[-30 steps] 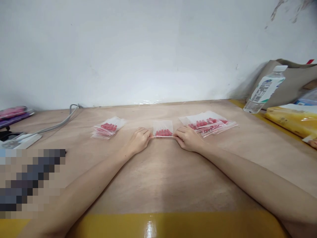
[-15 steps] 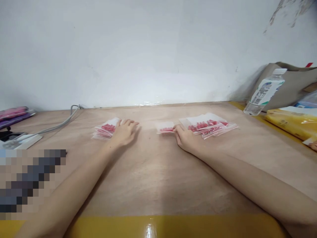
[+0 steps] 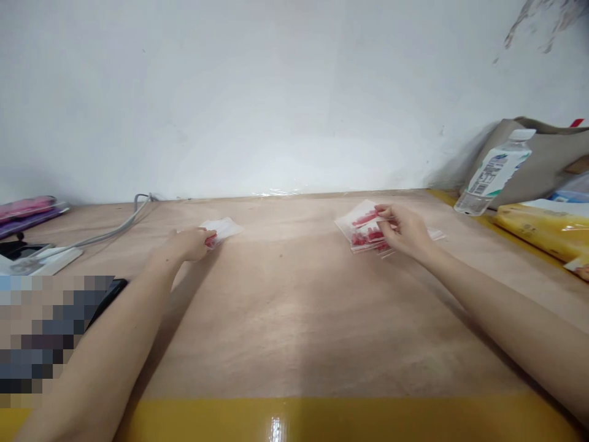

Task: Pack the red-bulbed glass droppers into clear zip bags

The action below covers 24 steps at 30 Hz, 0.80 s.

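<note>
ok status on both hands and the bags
Left hand on left bag pile. Right hand holds a bag over right pile. Table between them bare.

Lighting: bright, even, diffuse; soft shadows under both forearms on the bench (image 3: 294, 319). Glare spot on the yellow tape strip (image 3: 276, 423) at the near edge. Hands slightly motion-blurred; wide-angle bending at the frame edges; a pixelated block lower left.
</note>
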Each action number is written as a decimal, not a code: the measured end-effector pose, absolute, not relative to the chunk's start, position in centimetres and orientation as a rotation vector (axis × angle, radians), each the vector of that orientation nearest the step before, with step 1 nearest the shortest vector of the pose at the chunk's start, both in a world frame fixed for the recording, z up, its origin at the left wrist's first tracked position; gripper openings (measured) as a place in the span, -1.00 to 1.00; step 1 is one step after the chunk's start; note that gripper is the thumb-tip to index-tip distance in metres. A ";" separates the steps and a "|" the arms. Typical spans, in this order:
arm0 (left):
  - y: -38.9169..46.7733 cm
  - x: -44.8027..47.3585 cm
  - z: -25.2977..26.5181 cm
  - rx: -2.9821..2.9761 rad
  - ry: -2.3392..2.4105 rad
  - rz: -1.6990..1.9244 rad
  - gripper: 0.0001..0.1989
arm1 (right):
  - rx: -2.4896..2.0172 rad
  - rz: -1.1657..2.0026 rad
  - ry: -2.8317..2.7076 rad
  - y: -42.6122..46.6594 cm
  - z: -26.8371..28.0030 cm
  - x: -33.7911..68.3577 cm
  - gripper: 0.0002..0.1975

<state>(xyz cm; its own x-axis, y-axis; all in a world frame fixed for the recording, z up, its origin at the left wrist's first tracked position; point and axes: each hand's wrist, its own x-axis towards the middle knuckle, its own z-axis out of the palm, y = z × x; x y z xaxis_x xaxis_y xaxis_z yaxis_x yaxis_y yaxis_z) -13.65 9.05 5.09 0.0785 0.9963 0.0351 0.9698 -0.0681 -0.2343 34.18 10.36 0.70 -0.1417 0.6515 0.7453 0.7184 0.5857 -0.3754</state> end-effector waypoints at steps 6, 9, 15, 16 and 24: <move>8.1 -10.0 5.5 -2.103 -1.847 0.184 -0.63 | -1.362 -0.407 -2.002 8.3 0.8 37.5 -0.86; 7.2 -5.6 4.0 -2.145 -1.715 0.049 -0.59 | -1.327 -0.612 -1.949 7.5 0.9 36.3 -0.76; 5.9 2.3 0.3 -2.499 -1.234 -0.381 -0.46 | -0.921 -0.552 -2.182 6.1 0.5 30.4 -0.86; 5.8 2.7 0.0 -2.536 -1.189 -0.485 -0.38 | -0.868 -0.503 -2.257 5.8 0.4 29.4 -0.87; 6.2 1.2 -0.9 -2.968 -1.276 -0.542 -0.51 | -0.735 -0.211 -2.466 7.1 -0.6 25.4 -0.72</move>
